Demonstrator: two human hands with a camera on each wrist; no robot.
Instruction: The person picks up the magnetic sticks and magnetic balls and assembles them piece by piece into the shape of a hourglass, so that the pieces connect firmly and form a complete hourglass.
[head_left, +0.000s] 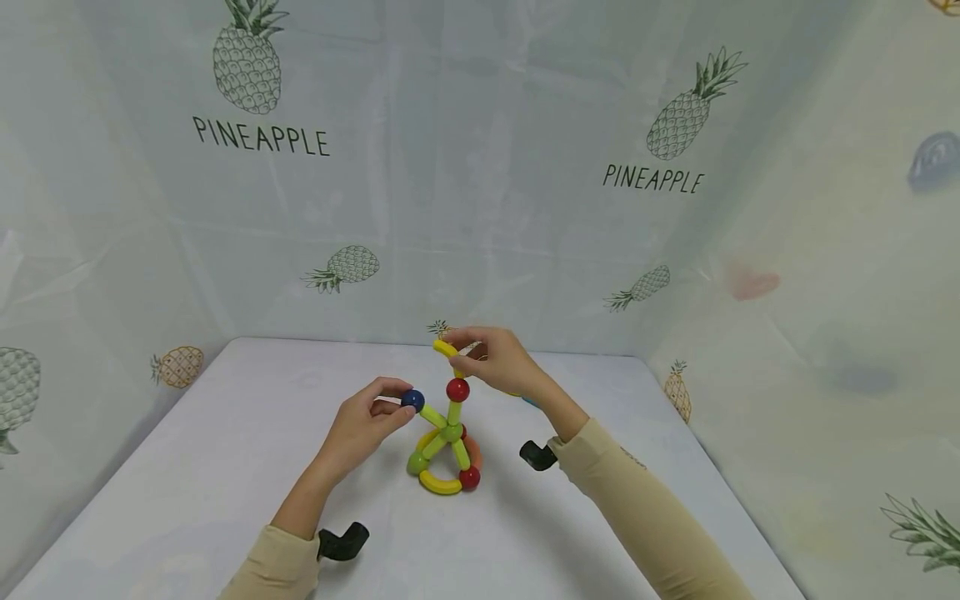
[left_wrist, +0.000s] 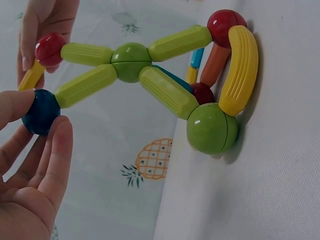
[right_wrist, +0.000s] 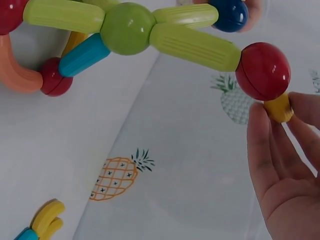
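A figure of colored balls and rods stands on the white table, its ring base made of curved rods such as the yellow one (head_left: 440,483). From a middle green ball (left_wrist: 131,62), light green rods run up and down. My left hand (head_left: 365,421) pinches the blue ball (left_wrist: 42,112) at the end of one upper rod. The other upper rod ends in a red ball (right_wrist: 263,71). Above that ball, my right hand (head_left: 498,358) pinches a curved yellow rod (head_left: 444,347) whose lower end meets the ball. A blue rod (right_wrist: 85,55) slants down to the base.
Loose yellow rods (right_wrist: 47,220) and a blue piece (right_wrist: 27,234) lie on the table, partly behind my right wrist in the head view. Pineapple-printed cloth (head_left: 480,208) hangs behind and along both sides. Black mounts (head_left: 343,542) stick out near both wrists.
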